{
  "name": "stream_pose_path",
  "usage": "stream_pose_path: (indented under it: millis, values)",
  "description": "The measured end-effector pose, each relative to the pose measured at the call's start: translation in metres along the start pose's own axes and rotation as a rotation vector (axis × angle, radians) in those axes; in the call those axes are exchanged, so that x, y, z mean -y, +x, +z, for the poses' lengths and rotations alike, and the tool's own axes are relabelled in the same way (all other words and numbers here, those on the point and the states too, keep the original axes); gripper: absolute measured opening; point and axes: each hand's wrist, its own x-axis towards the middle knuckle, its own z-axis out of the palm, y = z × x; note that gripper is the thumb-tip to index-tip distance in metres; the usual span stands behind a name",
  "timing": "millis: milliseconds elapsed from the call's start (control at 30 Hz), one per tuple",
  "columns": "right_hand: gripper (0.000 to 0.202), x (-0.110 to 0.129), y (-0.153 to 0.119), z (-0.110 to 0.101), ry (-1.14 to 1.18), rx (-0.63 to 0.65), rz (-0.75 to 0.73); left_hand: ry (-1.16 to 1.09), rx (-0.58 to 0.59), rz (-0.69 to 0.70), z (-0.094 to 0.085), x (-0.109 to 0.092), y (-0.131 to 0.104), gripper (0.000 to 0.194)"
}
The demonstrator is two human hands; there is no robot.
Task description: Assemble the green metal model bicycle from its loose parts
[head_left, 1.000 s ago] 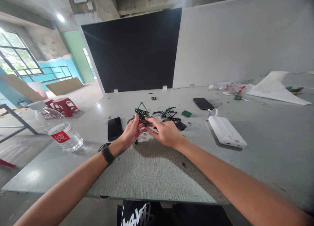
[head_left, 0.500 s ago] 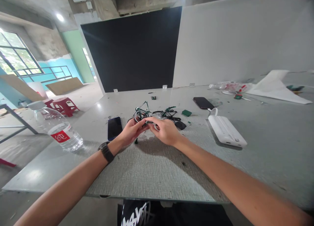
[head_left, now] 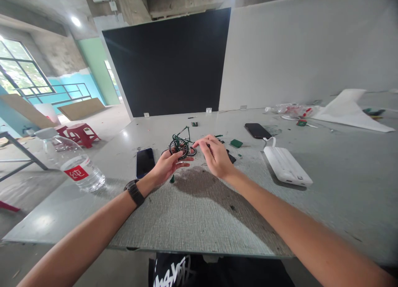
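Observation:
A small dark green model bicycle point(head_left: 185, 133) with black spoked wheels is in my left hand point(head_left: 169, 164). The thumb presses near the wheel point(head_left: 178, 147), while the other fingers stretch out beneath it. Just to the right, my right hand point(head_left: 216, 159) hovers over the loose dark green and black bicycle parts and hides most of them. Its index finger points left toward the model, apart from the thumb, and no held thing shows in it. A small green piece point(head_left: 172, 178) stands out below my left hand.
A phone point(head_left: 145, 162) lies left of my hands, near a water bottle point(head_left: 79, 166). To the right are a green block point(head_left: 236, 143), another phone point(head_left: 257, 130) and a white power bank point(head_left: 287, 166). A white foam wing point(head_left: 351, 113) rests farther back.
My right hand has left the model bicycle and moved right, over the loose parts. My left hand keeps the model in nearly the same place, its lower fingers now more stretched.

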Motion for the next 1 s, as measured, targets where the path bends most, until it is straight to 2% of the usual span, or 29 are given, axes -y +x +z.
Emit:
stream_pose_path:
  millis: [100, 267, 433, 533, 633, 767, 867, 1000]
  values:
    - [0.048, -0.001, 0.001, -0.004, 0.013, 0.042, 0.028, 0.015, -0.037, -0.009, -0.001, 0.001, 0.0, 0.023]
    - [0.053, -0.007, 0.004, -0.008, 0.019, 0.204, 0.107, 0.036, -0.106, -0.025, -0.001, -0.001, 0.001, 0.022]
    - [0.035, -0.025, 0.005, -0.008, -0.079, 0.288, 0.087, 0.027, -0.21, 0.006, -0.001, -0.001, 0.002, 0.024]
    - [0.021, -0.037, 0.003, -0.008, -0.17, 0.382, 0.07, 0.021, -0.285, 0.013, -0.002, -0.001, 0.002, 0.023]
    - [0.014, -0.042, 0.001, -0.008, -0.297, 0.485, 0.069, 0.023, -0.311, 0.002, -0.002, -0.001, 0.003, 0.023]
    - [0.02, -0.038, -0.001, -0.008, -0.432, 0.567, 0.048, 0.036, -0.304, 0.001, -0.003, 0.001, 0.003, 0.025]
    - [0.027, -0.035, 0.0, -0.009, -0.504, 0.547, 0.036, 0.032, -0.296, 0.001, -0.003, 0.002, 0.003, 0.025]
    - [0.048, -0.041, 0.001, -0.012, -0.637, 0.546, 0.015, 0.027, -0.299, -0.004, -0.004, 0.001, 0.003, 0.024]
